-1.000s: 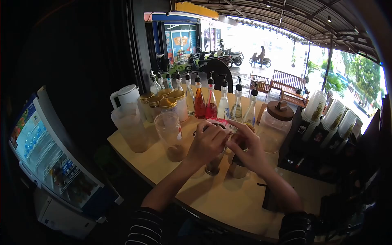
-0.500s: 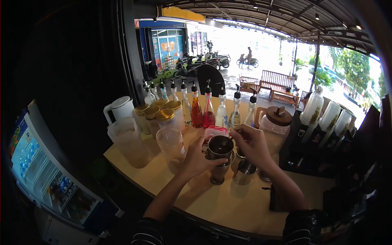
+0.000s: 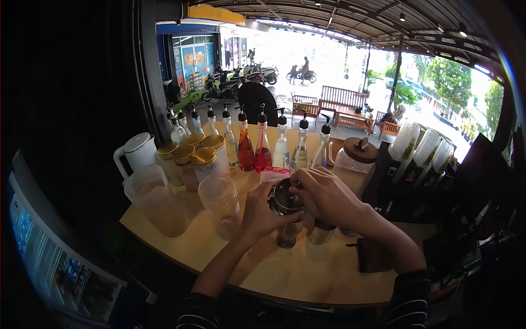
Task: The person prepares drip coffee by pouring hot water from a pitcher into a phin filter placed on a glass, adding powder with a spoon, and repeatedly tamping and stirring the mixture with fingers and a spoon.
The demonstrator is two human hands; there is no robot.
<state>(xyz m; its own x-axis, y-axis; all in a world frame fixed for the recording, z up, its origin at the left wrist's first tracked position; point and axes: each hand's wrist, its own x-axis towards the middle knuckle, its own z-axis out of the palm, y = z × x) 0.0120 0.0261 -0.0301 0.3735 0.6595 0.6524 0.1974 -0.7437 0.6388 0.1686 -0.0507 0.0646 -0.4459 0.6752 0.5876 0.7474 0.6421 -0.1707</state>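
My left hand [image 3: 262, 213] is wrapped round a dark metal cup [image 3: 287, 198], held tilted with its mouth toward me. My right hand [image 3: 323, 192] is closed over the cup's mouth, its fingertips reaching inside; what they pinch is too small to make out. Just behind the cup lies a pink and white packet [image 3: 275, 174]. Beneath my hands a metal jigger [image 3: 286, 236] and a metal pitcher [image 3: 321, 233] stand on the wooden table [image 3: 257, 274]. Left of the cup is a clear plastic jar [image 3: 218, 194].
Pump bottles, one with red liquid [image 3: 263, 153], stand in a row behind. Gold-lidded jars [image 3: 204, 158], a cloudy pitcher [image 3: 159, 205] and a white kettle [image 3: 139, 151] are at left. A wooden-lidded jar [image 3: 356, 159] and stacked cups [image 3: 405, 141] are at right.
My left hand has brought the metal cup up into view and tilted it. My right hand has moved from beside the packet over to the cup's mouth. The view has shifted right.
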